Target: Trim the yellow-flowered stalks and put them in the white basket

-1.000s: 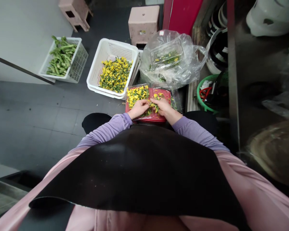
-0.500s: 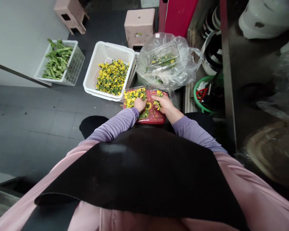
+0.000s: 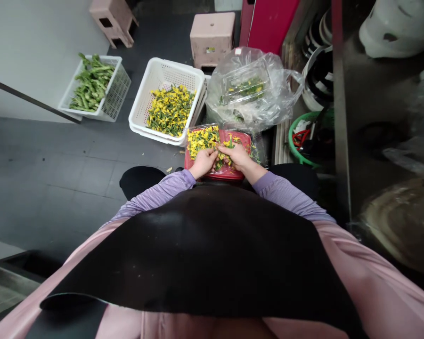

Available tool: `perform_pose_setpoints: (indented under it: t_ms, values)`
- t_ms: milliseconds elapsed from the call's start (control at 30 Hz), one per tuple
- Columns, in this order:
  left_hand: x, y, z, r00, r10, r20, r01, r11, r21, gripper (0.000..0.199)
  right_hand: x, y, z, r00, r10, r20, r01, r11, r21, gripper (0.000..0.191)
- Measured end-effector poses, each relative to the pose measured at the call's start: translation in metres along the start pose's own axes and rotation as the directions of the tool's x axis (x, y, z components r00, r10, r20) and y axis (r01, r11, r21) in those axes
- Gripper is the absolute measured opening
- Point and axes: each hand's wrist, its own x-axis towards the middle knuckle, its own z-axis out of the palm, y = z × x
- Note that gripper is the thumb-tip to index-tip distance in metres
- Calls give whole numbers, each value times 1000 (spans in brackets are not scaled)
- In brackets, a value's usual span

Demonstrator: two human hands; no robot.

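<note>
Both hands meet over a red tray in front of my lap. A clear plastic box of yellow flowers lies on the tray's left part. My left hand is closed in a pinch at the box's near right corner, and what its fingertips hold is too small to make out. Touching or almost touching it, my right hand curls around a small bunch of yellow flowers with green stems. Loose flower bits lie on the tray by the right hand.
A white basket of yellow flowers stands beyond the tray, left of a clear plastic bag with packed boxes. Farther left is a basket of green stalks. A pink stool, green basin and metal post stand around.
My left hand has come out of the flower box toward my right hand, and the right has moved slightly inward. The hands now meet. The whole view has shifted a little.
</note>
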Motion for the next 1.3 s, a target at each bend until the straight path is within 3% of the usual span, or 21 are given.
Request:
perform_pose_setpoints:
  t_ms: [133, 233, 400, 700, 833, 933, 1067, 1200, 1300]
  values:
    - [2, 2, -13, 996, 10, -94, -18, 996, -85, 30, -3, -9, -5, 988, 5, 152, -8, 1000, 19, 52]
    - [3, 5, -23, 997, 73, -6, -73, 991, -114, 26, -6, -14, -6, 969, 18, 246, -1, 998, -68, 52]
    - [1, 8, -27, 995, 79, 63, -69, 987, -143, 36, -4, -18, -8, 987, 21, 159, 30, 949, -315, 36]
    - [6, 11, -29, 996, 28, 87, -33, 998, 58, 32, -7, -23, -4, 983, -137, 120, 177, 871, -459, 26]
    - [11, 10, -36, 984, -4, 180, 15, 998, -58, 32, -10, -27, -3, 967, -198, 162, 248, 880, -406, 29]
    - [16, 6, -38, 981, -89, 172, 111, 986, -125, 31, -5, -30, -10, 978, -201, 64, 210, 951, -228, 30]
    - [15, 5, -28, 981, -138, 138, 113, 978, 174, 39, 2, -29, -15, 997, -72, -29, 67, 986, -154, 25]
    - [13, 9, -15, 987, 30, 160, -103, 874, 475, 43, 0, -21, -6, 998, -57, 32, 62, 972, -224, 26]
    - [12, 12, -12, 974, 142, 174, -215, 820, 531, 39, -2, -16, -1, 996, -86, -8, 82, 970, -228, 27]
